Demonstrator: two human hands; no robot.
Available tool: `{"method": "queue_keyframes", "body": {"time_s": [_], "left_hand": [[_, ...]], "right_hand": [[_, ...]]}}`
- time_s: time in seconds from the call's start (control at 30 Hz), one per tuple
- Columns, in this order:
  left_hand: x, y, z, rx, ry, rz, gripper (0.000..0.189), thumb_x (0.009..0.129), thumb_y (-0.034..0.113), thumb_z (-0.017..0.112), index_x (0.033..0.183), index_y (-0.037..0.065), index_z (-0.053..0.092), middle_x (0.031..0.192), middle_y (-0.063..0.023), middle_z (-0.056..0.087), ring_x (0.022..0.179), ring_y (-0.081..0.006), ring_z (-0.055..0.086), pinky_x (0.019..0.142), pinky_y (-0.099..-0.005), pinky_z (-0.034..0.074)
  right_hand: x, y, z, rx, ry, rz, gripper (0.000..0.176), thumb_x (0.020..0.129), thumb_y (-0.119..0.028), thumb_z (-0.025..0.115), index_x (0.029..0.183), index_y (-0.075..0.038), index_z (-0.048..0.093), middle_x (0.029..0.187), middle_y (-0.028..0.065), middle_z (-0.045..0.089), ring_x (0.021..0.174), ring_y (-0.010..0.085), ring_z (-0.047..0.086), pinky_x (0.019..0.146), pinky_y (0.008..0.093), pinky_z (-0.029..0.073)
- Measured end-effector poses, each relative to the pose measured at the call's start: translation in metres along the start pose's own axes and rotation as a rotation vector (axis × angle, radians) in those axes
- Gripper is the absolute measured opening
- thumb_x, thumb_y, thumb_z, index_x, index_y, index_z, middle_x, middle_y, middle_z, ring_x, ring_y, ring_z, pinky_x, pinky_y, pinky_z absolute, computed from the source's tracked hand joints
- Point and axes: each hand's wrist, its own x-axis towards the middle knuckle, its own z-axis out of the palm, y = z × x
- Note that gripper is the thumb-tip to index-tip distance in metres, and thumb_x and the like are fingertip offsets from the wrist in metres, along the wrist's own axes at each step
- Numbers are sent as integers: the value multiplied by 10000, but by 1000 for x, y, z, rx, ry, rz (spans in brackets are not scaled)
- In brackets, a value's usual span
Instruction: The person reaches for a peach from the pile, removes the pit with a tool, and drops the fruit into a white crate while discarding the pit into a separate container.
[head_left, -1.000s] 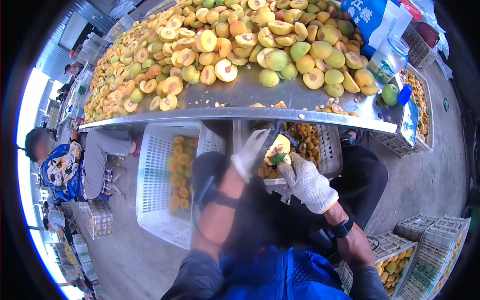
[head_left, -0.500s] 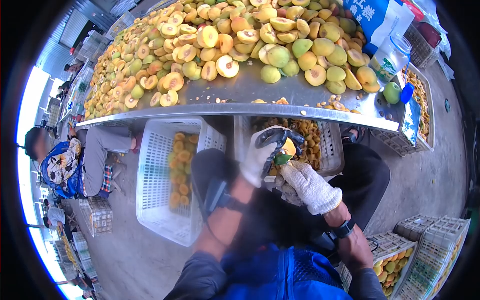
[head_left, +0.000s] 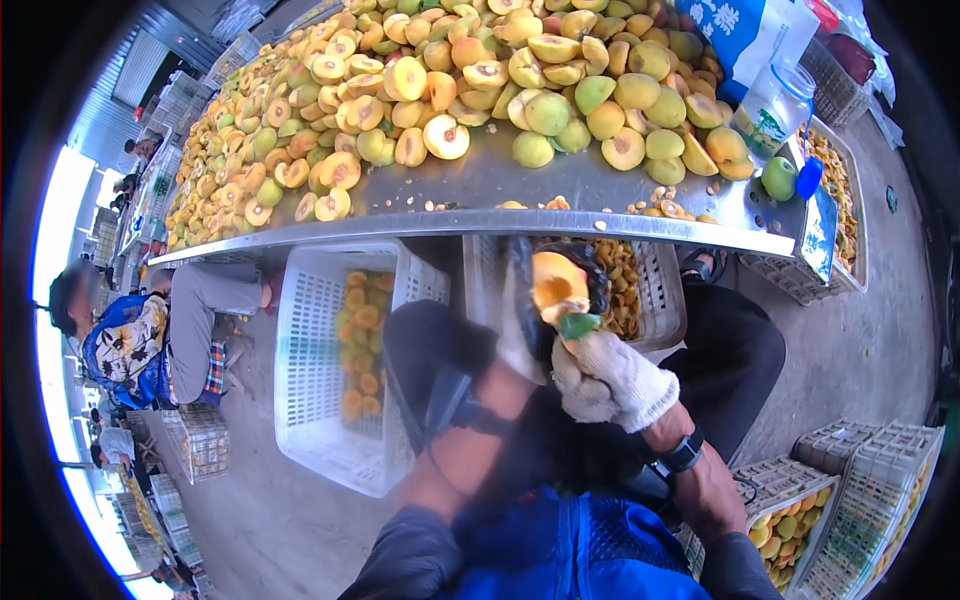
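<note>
Fruit half (head_left: pixel 558 278) is held above the crate (head_left: pixel 664 305) at the counter's front edge, its cut face turned up toward the viewer and a hollow visible in the yellow flesh. Left hand (head_left: pixel 524 318), in a white glove with black finger coverings, is curled around the fruit half from behind; its outline is blurred. Right hand (head_left: pixel 608 382), in a knitted white glove, has its fingers closed on a small green item (head_left: pixel 579 325) at the lower edge of the fruit half. Exact form of that item cannot be determined. Crate contents: small cut fruit pieces (head_left: pixel 622 285), partly hidden by the hands.

Metal counter (head_left: pixel 450 190) carries a large heap of cut fruit (head_left: pixel 440 85), with loose pits and scraps near the front edge. At the counter's right end are a clear jar (head_left: pixel 770 115), a green fruit (head_left: pixel 780 178) and a blue cap (head_left: pixel 810 180), the cap just beside the fruit. A white basket (head_left: pixel 303 385) stands on the floor to the left, containing yellow fruit halves (head_left: pixel 360 345). A seated person (head_left: pixel 128 340) is seen further left. Crates (head_left: pixel 865 500) stand at lower right.
</note>
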Motion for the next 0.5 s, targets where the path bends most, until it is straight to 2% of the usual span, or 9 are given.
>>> {"method": "queue_keyframes", "body": {"time_s": [0.03,0.1,0.17,0.2,0.27,0.3,0.4,0.47,0.5], "left_hand": [[0,2,-3,60,10,30,575,913,320,580,1354,-7,407,1183,-126,595,1007,-228,638,865,-348,559],[6,3,-10,461,21,307,566,1002,501,444,1314,31,494,1182,-133,625,1015,-241,652,863,-359,571],[9,18,-19,547,37,333,504,1006,421,473,1316,25,488,1195,-126,614,1054,-241,629,921,-361,536],[11,27,-24,590,44,351,474,1008,381,488,1317,21,485,1202,-123,609,1073,-242,617,950,-362,519],[8,46,-45,635,71,379,423,986,271,535,1317,14,483,1216,-116,598,1102,-239,597,1001,-362,483],[4,56,-58,635,88,390,412,962,201,568,1318,9,484,1224,-112,593,1112,-236,589,1024,-361,464],[1,87,-108,490,611,143,509,832,101,695,1304,24,520,1234,-139,593,1136,-288,582,1039,-399,431],[5,119,-136,1380,537,292,532,784,142,741,1272,34,559,1238,-187,584,1136,-367,574,1002,-438,440],[5,130,-121,1767,673,426,514,784,183,750,1252,53,582,1216,-219,577,1133,-413,555,989,-451,438]], "right_hand": [[-2,5,-6,16,3,-8,422,1014,-450,476,861,-76,596,645,-11,522,514,81,461,461,215,352],[-7,-7,-12,132,19,71,430,1010,-465,475,874,-76,595,618,-12,504,490,82,450,453,218,351],[-13,-35,-17,355,-77,226,414,1013,-460,473,889,-81,583,589,-18,475,457,84,443,442,223,343],[-6,-34,-15,-167,68,139,380,1021,-413,483,877,-71,566,592,-4,480,478,96,469,448,247,353],[7,-9,-18,-782,470,8,338,1018,-349,508,875,-46,548,608,55,507,510,151,512,479,311,403],[3,-12,-28,-658,364,175,381,999,-398,522,1009,-18,560,721,219,632,672,357,665,598,464,498],[-2,-5,-31,-909,372,38,334,993,-350,526,1050,-21,538,792,264,649,790,451,651,649,529,492],[-1,5,-37,-1067,456,44,316,974,-324,545,1063,-22,521,808,285,642,816,498,618,670,566,472],[1,5,-38,-1066,459,77,317,968,-322,552,1059,-20,523,812,289,641,823,500,616,677,571,468]]}}
